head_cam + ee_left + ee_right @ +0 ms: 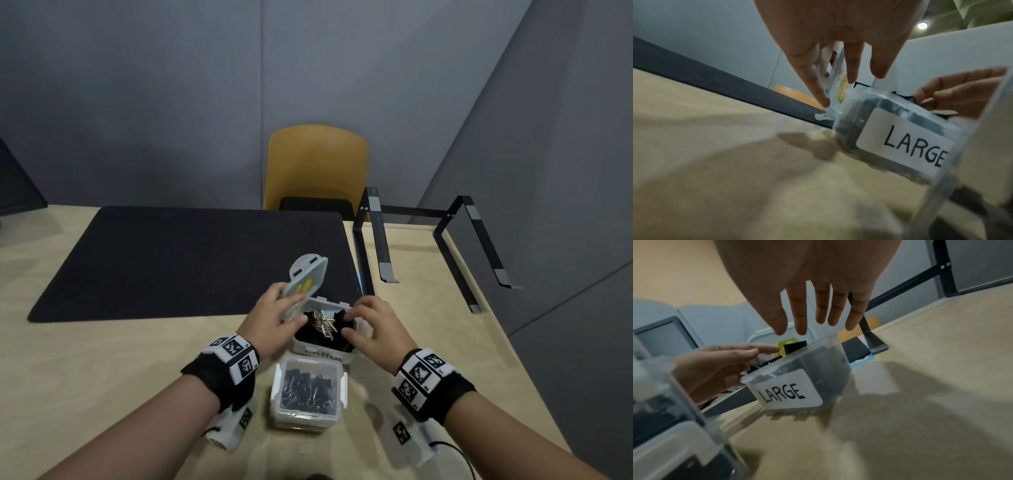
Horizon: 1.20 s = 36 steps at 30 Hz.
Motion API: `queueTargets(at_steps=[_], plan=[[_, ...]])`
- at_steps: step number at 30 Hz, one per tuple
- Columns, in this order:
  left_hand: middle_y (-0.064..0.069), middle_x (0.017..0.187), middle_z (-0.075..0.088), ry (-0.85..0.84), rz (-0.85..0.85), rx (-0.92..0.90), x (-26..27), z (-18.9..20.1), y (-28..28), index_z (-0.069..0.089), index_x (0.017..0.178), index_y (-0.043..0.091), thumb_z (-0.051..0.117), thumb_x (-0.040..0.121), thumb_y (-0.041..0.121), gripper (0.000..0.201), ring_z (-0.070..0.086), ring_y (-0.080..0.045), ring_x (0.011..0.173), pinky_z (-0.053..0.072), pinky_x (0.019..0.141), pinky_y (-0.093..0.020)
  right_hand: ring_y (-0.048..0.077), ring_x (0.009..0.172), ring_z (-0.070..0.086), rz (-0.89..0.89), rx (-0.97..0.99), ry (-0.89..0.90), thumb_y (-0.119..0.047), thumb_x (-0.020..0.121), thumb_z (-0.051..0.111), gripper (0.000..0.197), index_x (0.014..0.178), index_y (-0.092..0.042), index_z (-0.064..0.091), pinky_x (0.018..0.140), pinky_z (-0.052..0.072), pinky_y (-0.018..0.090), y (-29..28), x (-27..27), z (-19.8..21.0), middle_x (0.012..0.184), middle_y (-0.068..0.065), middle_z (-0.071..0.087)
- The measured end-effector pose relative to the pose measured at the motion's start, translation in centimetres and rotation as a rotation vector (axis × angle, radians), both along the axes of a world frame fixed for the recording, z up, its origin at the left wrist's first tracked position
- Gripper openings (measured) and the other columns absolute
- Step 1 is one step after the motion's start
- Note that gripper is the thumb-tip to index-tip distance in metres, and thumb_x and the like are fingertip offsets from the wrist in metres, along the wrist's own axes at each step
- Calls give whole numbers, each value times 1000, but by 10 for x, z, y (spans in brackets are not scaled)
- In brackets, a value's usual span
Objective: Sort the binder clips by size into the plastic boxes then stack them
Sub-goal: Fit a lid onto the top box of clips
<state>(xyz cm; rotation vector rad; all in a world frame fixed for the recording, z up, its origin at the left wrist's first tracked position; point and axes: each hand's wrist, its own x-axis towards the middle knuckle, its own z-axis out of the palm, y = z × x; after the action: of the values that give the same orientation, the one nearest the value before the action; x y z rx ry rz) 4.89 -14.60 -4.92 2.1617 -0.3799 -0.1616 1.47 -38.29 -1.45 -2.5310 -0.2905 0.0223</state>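
**Both hands at the open LARGE box**

L hand (274, 317) reaches in from the near left, fingers stretched fwd & loosely spread; fingertips (823, 100) lie against the left wall and rim of the LARGE box (323, 342), just below its raised lid (306, 279). Nothing pinched – it touches, no wrap seen. R hand (375, 323) comes in from the near right, palm down, fingers straight & fanned apart in the right wrist view, hovering at the box's right rim; head view shows the thumb near the right-side latch, but whether it presses there I can't tell.

LARGE box sits on the wooden table (120, 377), at the near right corner of the dark mat (188, 260), lid hinged up at the far-left side w/ a yellow-green sticker on it.

Counts:
- Plastic boxes – 2 seen for sure: LARGE box (open) and a closed box (308, 390) just near of it, touching or almost. What's under the closed one is unclear.
- Binder clips (323, 325) – black w/ silver handles, a heap in the LARGE box; too tangled to count. More, smaller-looking clips (306, 389) fill the closed box, also uncountable.
- Hands – 2, each w/ a tagged wrist band.

Far side: 1 yellow chair (317, 164), 1 black metal stand (428, 236) at the right.
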Motion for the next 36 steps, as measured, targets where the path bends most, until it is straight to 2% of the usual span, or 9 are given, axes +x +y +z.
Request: queueTargets(at_steps=[2, 6, 12, 17, 20, 24, 27, 30, 36], plan=[[15, 126, 36, -6, -16, 0, -1, 1, -2, 60, 122, 29, 67, 77, 40, 47, 46, -12, 119, 48, 96, -38, 9, 104, 44, 27, -45, 39, -36, 79, 70, 24, 100, -25, 65, 94, 35, 20, 0, -4, -1, 105, -9, 49], [13, 126, 38, -39, -16, 61, -1, 4, -7, 63, 117, 27, 73, 75, 37, 44, 46, -12, 117, 47, 97, -36, 12, 92, 48, 14, -155, 79, -36, 83, 62, 22, 101, -23, 61, 81, 39, 24, 6, -8, 0, 89, -9, 58], [11, 120, 38, -57, 13, 141, -2, 14, -18, 64, 113, 23, 67, 78, 31, 36, 48, -10, 110, 47, 94, -31, 10, 87, 48, -90, -115, 72, -28, 86, 56, 19, 101, -20, 64, 74, 37, 21, 6, -10, 6, 91, -4, 65], [9, 121, 38, -56, 8, 99, -3, 10, -20, 65, 115, 19, 65, 81, 25, 35, 50, -12, 106, 47, 93, -29, 11, 91, 50, -134, -62, 87, -23, 90, 55, 22, 106, -20, 70, 81, 38, 21, -4, 1, 8, 99, 0, 63], [11, 120, 36, -69, 12, 78, -5, 8, -21, 65, 117, 18, 66, 83, 23, 35, 50, -12, 105, 47, 93, -27, 8, 87, 47, -143, -62, 113, -22, 91, 56, 22, 109, -18, 68, 80, 38, 19, -5, 6, 4, 104, 2, 58], [12, 117, 38, -86, 29, 53, -7, 6, -21, 66, 116, 19, 67, 84, 23, 33, 51, -9, 106, 47, 91, -23, 7, 81, 48, -186, -52, 95, -33, 91, 56, 26, 111, -19, 62, 75, 38, 20, -3, 5, 0, 95, -7, 52], [12, 116, 39, -88, 70, 37, -8, 5, -23, 69, 111, 17, 68, 83, 22, 28, 51, -7, 105, 44, 92, -20, 9, 91, 48, -95, -17, 95, -40, 84, 64, 31, 112, -27, 63, 82, 38, 20, -1, 1, -3, 98, -6, 49], [12, 113, 41, -79, 102, 27, -10, 7, -26, 70, 109, 15, 68, 83, 21, 27, 51, -5, 101, 42, 88, -15, 14, 101, 44, 24, -119, 126, -40, 84, 64, 40, 123, -30, 60, 93, 38, 24, -2, -1, -10, 99, -6, 42], [11, 107, 43, -59, 144, 70, -7, 15, -28, 72, 105, 13, 67, 81, 24, 27, 55, -6, 91, 46, 82, -18, 18, 101, 44, 90, -161, 104, -40, 89, 57, 42, 130, -33, 54, 93, 39, 30, -6, 0, -16, 99, -5, 39]])
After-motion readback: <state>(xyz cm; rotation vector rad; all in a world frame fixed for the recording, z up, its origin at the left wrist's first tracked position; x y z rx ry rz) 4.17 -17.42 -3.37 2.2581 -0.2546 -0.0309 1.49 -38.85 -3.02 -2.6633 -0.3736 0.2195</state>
